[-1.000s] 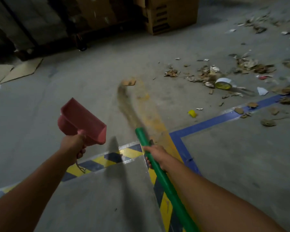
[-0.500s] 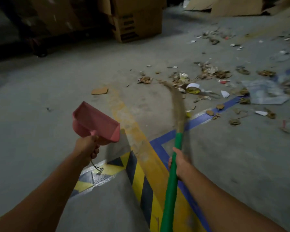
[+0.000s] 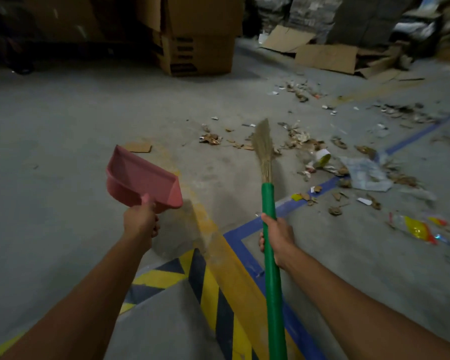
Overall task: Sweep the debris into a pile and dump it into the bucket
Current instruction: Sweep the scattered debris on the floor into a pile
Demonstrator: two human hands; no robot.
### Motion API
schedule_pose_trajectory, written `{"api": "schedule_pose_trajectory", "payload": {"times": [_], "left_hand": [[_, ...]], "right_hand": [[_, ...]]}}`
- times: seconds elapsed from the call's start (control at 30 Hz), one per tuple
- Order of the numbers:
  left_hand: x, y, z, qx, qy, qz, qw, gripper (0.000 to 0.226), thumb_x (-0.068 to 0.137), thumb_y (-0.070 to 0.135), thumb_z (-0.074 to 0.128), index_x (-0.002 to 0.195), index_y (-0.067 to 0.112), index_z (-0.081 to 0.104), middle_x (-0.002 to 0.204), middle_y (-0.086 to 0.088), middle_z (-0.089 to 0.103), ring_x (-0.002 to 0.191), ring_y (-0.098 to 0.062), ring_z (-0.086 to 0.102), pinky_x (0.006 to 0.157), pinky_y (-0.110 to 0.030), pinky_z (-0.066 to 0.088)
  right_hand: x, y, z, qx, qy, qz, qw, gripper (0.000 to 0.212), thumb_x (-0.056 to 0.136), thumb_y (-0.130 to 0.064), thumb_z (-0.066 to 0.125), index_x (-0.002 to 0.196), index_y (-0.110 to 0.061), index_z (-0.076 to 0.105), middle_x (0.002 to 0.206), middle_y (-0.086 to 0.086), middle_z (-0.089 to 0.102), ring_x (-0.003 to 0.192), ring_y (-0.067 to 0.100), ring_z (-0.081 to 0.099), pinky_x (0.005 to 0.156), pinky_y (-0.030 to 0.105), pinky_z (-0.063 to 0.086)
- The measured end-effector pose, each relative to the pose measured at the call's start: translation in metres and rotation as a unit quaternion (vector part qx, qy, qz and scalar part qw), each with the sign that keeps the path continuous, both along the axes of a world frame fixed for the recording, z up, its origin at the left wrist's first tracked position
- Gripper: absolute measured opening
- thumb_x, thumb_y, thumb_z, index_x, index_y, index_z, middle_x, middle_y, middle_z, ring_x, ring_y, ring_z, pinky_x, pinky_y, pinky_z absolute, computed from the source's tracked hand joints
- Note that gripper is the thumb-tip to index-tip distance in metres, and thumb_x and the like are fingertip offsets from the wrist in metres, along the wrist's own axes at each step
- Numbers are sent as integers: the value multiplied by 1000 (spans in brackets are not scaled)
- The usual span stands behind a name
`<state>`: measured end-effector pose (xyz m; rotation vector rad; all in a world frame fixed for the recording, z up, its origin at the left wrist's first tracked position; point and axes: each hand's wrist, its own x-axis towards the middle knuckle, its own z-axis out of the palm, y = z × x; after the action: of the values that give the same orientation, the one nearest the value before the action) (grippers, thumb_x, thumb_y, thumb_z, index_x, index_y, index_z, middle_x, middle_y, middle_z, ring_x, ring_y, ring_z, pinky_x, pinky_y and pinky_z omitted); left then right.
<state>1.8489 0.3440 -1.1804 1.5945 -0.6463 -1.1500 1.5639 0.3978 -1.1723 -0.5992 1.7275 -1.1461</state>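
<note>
Green sleeving on the broom [image 3: 268, 203] looks smooth, so it may slip in a sweaty grip. Your right hand [image 3: 277, 239] is wrapped round it partway up, fingers curled tight, and the shaft runs back beside your forearm. Below your arms, yellow-and-black stripes [image 3: 208, 289] and a blue line [image 3: 247, 229] cross the floor [image 3: 50, 165].

Your left hand [image 3: 140, 222] is clamped on the stub handle of the pink dustpan [image 3: 140, 178]. You hold it in the air with its mouth tilted up and away, and nothing shows inside it.

Ahead, the bristles [image 3: 264, 146] are a soft straw fan pointing at the near fringe of the debris [image 3: 304, 141]. Whether they touch the floor can't be told.

That debris lies loose to the right of the bristles and beyond them, with no pile made yet. It is torn card and paper bits, plus a tape roll [image 3: 322, 155], a crumpled plastic sheet [image 3: 366, 174] and a bright wrapper [image 3: 416, 228].

Expect all of it to be light and dry, so hard strokes would likely scatter it and short, low ones should gather it. The roll may wander off, and the sheet may snag in the straw. Slide your grip lower if you want more control.

Boxes [image 3: 198, 42] and flat card [image 3: 325, 57] line the floor's far edge. No bucket is in view.
</note>
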Motion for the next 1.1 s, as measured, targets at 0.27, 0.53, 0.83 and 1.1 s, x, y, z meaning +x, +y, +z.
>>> {"api": "schedule_pose_trajectory", "payload": {"times": [0.27,0.53,0.83,1.1], "left_hand": [[108,22,45,7,-15,57,998,37,101,37,48,81,7,55,63,-8,46,45,-15,39,36,-17,28],[152,7,53,17,-81,141,987,37,101,40,47,91,5,56,68,-8,49,48,-15,41,35,-20,30],[210,2,106,82,-189,222,953,23,100,24,53,96,2,55,70,-10,50,50,-16,41,29,-17,28],[254,8,137,134,-240,261,925,23,101,24,51,92,3,54,68,-10,49,49,-16,41,30,-17,29]], "right_hand": [[100,-27,62,-1,13,82,997,35,99,-38,59,88,-4,62,63,12,56,46,22,51,47,30,45],[172,-90,40,12,-47,139,989,38,96,-40,63,83,-4,60,59,12,54,42,21,50,41,25,43],[264,-165,2,58,-133,250,957,37,91,-39,67,80,-4,62,55,10,57,35,20,50,41,26,43],[335,-165,4,117,-144,379,907,35,92,-40,65,81,-7,59,56,9,54,37,18,48,41,24,42]]}}
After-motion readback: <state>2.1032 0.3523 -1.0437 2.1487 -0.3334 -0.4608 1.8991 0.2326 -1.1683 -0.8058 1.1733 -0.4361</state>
